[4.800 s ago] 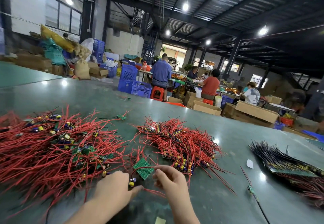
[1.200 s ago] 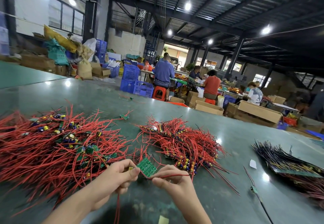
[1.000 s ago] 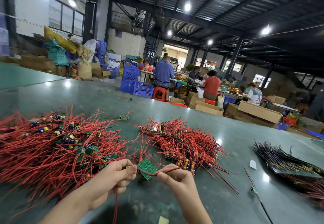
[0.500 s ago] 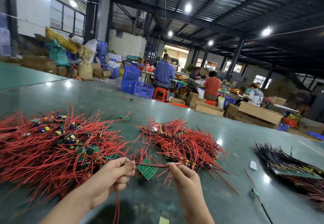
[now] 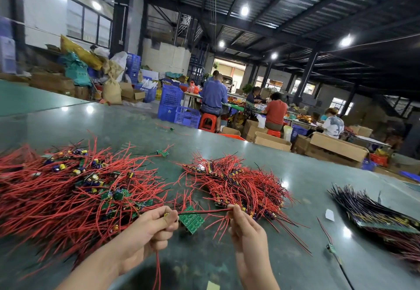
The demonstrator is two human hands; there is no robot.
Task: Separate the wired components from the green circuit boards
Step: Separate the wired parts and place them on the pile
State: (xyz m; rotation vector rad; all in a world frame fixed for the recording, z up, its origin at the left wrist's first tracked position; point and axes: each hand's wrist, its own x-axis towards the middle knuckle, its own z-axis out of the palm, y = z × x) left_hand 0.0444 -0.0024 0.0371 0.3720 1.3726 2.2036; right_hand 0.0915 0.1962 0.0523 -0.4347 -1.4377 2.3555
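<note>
Two hands on one red wire (image 5: 205,211), stretched taut: left hand (image 5: 145,233) pinching at nine o'clock, right hand (image 5: 244,228) pinching at three. Green circuit board (image 5: 191,219) sits between them, low. Risk: the wire could snap or slip under a hard pull, flinging the board into the heap at ten o'clock.

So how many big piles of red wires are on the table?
2: one big pile left of the hands, one smaller pile behind the right hand. The dark bundle far right hides more red.

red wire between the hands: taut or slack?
Taut. The thin red wire runs straight from the left hand to the right hand, above the small green circuit board.
</note>
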